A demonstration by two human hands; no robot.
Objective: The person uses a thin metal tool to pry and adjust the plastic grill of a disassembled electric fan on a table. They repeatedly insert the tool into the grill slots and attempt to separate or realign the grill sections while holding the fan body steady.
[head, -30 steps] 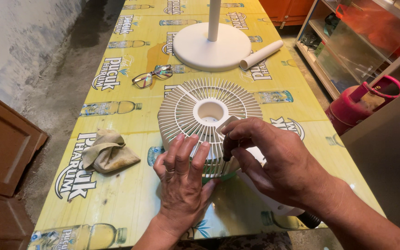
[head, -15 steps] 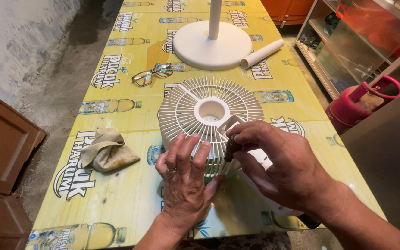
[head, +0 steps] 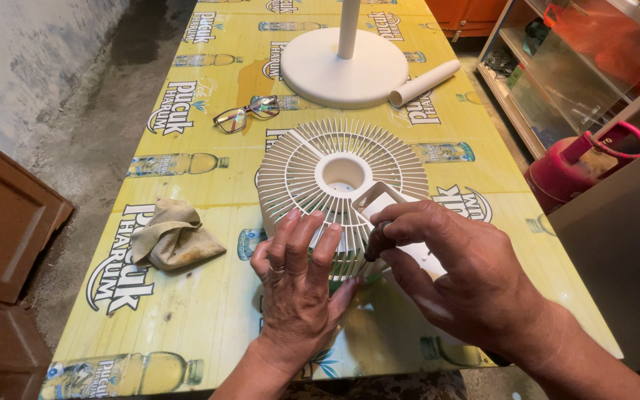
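White plastic part: round fan grille [head: 335,185], ribbed, lying flat on the table, open hub hole in its middle, rim raised toward the viewer
Table: long table [head: 209,311] covered with a yellow printed sheet showing bottles and lettering
Grille position: centre of the table, just ahead of both hands, near edge under the fingertips
Left hand: left hand [head: 298,285] palm down, fingers [head: 312,241] slightly spread and laid over the near rim ribs, touching the grille, ring on one finger
Left grip: pressing or steadying only, not closed around anything
Right hand: right hand [head: 461,274] at the near right side of the grille, fingers curled together, thumb and forefinger pinching a small dark piece [head: 376,241]
Dark piece: too small to identify, sits at the grille rim between the two hands
White block: angular white piece [head: 390,211] lies under and ahead of the right fingers, against the ribs; contact with the hand cannot be told
Grille vs fingers: left fingertips on top of the ribs; right fingertips just beside the rim, slightly above it
Far end: white round fan base [head: 335,70] with upright pole, white tube [head: 424,81] lying touching its right edge
Glasses: eyeglasses [head: 246,112] left of the base, well apart from the hands
Cloth: crumpled beige rag [head: 172,237] left of the grille, near the left hand, not touching
Floor right: red gas cylinder [head: 575,167] beside a shelf unit
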